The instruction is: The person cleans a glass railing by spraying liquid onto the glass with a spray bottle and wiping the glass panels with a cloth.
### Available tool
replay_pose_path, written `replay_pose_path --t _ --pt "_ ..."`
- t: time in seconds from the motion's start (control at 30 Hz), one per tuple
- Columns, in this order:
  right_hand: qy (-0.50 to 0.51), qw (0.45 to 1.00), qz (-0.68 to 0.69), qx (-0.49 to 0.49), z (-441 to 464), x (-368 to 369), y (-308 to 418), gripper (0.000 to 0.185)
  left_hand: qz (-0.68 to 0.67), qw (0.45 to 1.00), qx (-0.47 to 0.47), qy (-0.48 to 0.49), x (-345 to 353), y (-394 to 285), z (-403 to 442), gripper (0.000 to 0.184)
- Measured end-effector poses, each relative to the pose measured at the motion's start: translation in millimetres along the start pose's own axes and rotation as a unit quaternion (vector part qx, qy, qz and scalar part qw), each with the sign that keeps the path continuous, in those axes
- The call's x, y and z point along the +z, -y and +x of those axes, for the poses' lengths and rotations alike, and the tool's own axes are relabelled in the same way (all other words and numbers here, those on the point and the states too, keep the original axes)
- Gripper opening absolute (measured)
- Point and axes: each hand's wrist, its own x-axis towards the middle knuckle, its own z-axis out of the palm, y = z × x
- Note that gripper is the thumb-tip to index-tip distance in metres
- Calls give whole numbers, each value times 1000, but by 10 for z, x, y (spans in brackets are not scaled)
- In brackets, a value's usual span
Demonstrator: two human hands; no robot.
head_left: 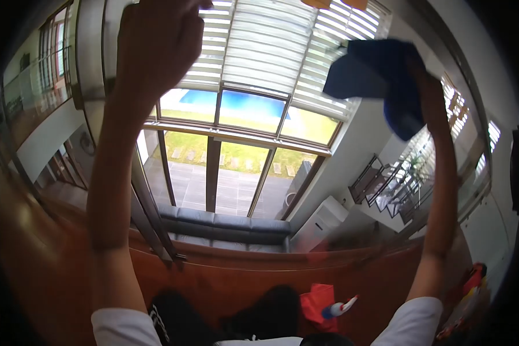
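My left hand [160, 49] is raised at the upper left, beside the metal window frame post. Its fingers look curled, and the top of the hand is cut off by the image edge; whatever it may hold is hidden. At the upper right my right hand [429, 98] grips a dark blue cloth [366, 66], which hangs up against the glass pane [352, 138] in front of me. Down on the reddish-brown wooden floor [213, 282] lie a red cloth [317, 303] and a spray bottle [337, 309] with a white and red nozzle.
Beyond the glass, a lower room holds a dark sofa [225, 225], a white cabinet [323, 222] and a stair railing [380, 187]. Tall windows with striped blinds [265, 52] face a pool [236, 104]. Red and yellow items [470, 294] lie at the right.
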Motion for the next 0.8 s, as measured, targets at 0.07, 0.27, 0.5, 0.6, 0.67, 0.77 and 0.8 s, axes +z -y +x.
replay_pose_path --t 0.07,0.27,0.5,0.6,0.67,0.77,0.8 --pt "7 999 -41 -1 -55 -22 89 45 54 998 -27 35 -85 -96 69 22" --pt "111 992 -12 64 -95 -219 307 41 -7 985 -116 127 -299 -252 362 28" --pt "158 977 -58 127 -118 -349 322 45 -48 980 -156 115 -310 -260 330 27" --pt "166 965 -113 166 -70 -449 320 46 -121 978 -152 79 -355 -192 260 22" --pt "197 952 -144 184 142 -496 429 48 -144 976 -159 41 -448 -33 82 18" --pt "371 907 -73 186 492 -348 555 42 14 963 -240 -123 -809 285 -171 27" --pt "396 868 -13 300 636 -133 669 39 94 948 -269 -138 -882 377 -291 30"
